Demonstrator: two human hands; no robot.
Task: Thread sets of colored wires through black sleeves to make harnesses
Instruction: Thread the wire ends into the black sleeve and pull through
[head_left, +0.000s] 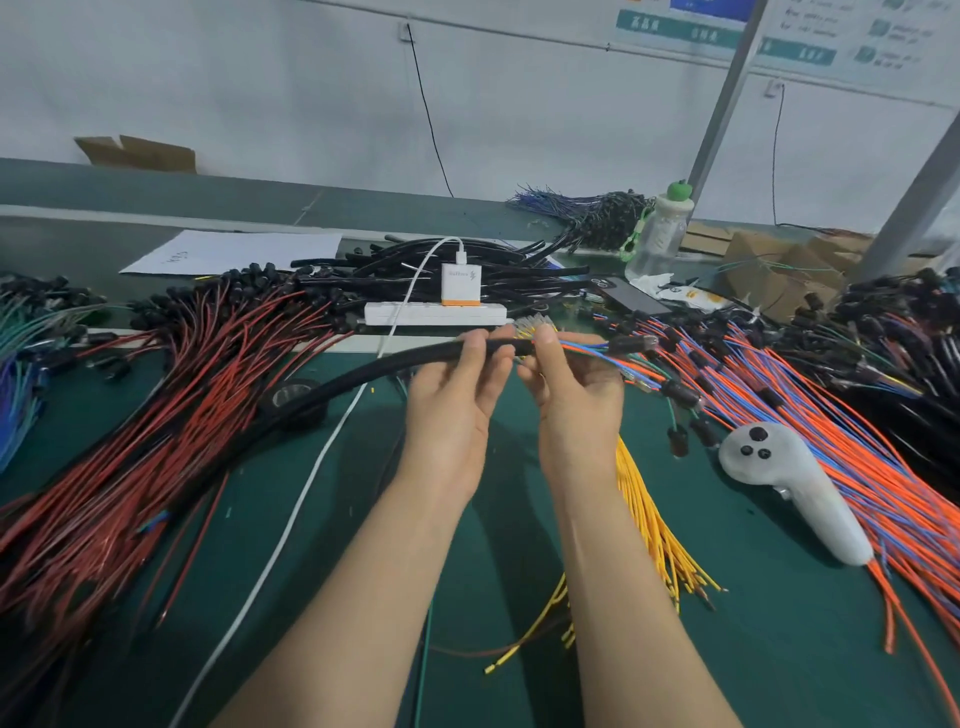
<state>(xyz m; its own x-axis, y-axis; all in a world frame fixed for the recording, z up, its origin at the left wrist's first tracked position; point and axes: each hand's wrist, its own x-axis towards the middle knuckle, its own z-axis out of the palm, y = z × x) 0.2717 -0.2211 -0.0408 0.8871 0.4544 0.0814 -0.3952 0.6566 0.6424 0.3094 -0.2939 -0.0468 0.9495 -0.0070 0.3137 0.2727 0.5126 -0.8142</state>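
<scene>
Two hands meet above the middle of the green surface (779, 597). In a closed grip, the left hand (457, 400) pinches the mouth of a black sleeve (363, 371) trailing toward the left edge. The right hand (576, 400), likewise closed, pinches colored wires (587, 349) at that mouth, seemingly aligning them for feeding.

A black sleeve (363, 371) is gripped near its end by the left hand (457, 395), while a bundle of colored wires (582, 347) is pinched at its mouth by the right hand (576, 395) above the green counter (467, 519).
</scene>
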